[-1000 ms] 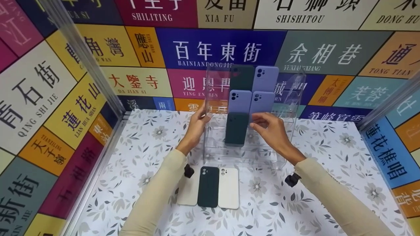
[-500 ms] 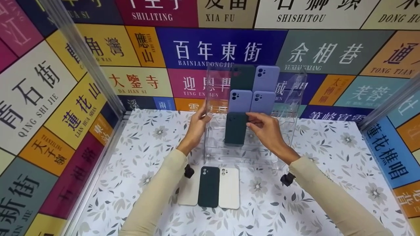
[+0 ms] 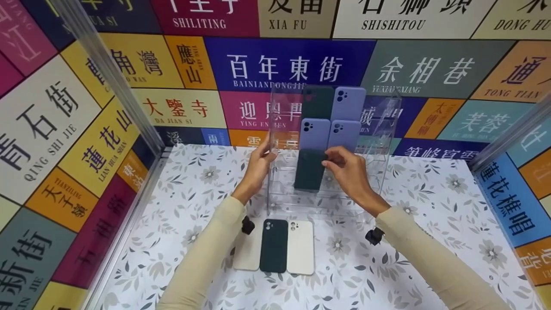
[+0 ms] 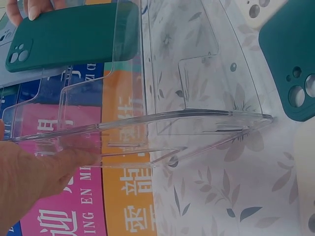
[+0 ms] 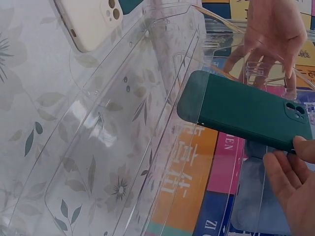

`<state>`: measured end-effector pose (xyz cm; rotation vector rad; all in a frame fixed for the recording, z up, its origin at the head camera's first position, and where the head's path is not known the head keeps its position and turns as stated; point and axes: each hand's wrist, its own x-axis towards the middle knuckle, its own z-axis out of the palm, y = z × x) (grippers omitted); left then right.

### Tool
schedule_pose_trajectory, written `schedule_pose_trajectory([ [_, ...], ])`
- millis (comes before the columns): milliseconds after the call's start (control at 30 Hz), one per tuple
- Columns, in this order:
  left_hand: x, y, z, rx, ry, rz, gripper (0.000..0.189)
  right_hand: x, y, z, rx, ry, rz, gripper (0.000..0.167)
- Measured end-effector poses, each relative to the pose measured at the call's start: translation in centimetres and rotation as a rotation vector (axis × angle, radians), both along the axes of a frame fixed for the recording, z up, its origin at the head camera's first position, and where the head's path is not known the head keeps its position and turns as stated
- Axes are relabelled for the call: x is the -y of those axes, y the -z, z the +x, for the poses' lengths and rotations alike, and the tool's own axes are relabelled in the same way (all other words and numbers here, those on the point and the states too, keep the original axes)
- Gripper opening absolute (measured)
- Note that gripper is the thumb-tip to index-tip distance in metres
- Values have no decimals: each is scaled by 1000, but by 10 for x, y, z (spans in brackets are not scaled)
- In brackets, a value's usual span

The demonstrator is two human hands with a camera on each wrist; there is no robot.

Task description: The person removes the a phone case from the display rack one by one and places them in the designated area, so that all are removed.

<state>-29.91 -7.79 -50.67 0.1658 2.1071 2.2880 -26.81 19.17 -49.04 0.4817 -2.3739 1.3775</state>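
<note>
A clear tiered display stand (image 3: 284, 203) stands upright on the table. My left hand (image 3: 257, 168) grips its left side panel, its fingers (image 4: 74, 156) seen through the plastic in the left wrist view. A dark green phone case (image 3: 308, 172) leans in the lower left part of the stand, its bottom end behind a clear lip. With thumb and fingers my right hand (image 3: 349, 168) pinches this case's upper right corner, near the camera-hole end (image 5: 295, 112). Above it are two purple cases side by side (image 3: 314, 134). Higher up sit another green case (image 3: 317, 102) and a purple case (image 3: 351, 103).
In front of the stand, three phone cases lie in a row: an off-white one (image 3: 247, 247) partly behind the left sleeve, a dark green one (image 3: 273, 245) and a white one (image 3: 301, 247). Sign-printed walls (image 3: 292, 64) enclose the floral-patterned table (image 3: 430, 258).
My right hand has come leftward from beside the lower green case and now pinches its upper corner. The case has shifted very slightly. My left hand keeps its hold on the stand.
</note>
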Motion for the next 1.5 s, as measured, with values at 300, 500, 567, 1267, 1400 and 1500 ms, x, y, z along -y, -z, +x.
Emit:
schedule_pose_trajectory([
  [300, -1, -1, 1, -6, 0, 7, 69, -11, -8, 8, -44, 26, -76, 23],
  [500, -1, 0, 1, -27, -2, 10, 70, -20, -14, 14, -72, 66, -125, 24],
  [567, -1, 1, 1, -24, -5, 12, 70, -22, -16, 16, -74, 75, -143, 24],
  [1267, 2, 1, 3, -12, 19, -15, 68, -58, -14, 42, -59, 129, -143, 29],
  [1400, 1, -1, 4, -3, 13, -18, 69, -61, -11, 47, -40, 121, -149, 28],
  [1500, 0, -1, 3, -4, 11, -14, 69, -64, -7, 51, -11, 118, -159, 27],
])
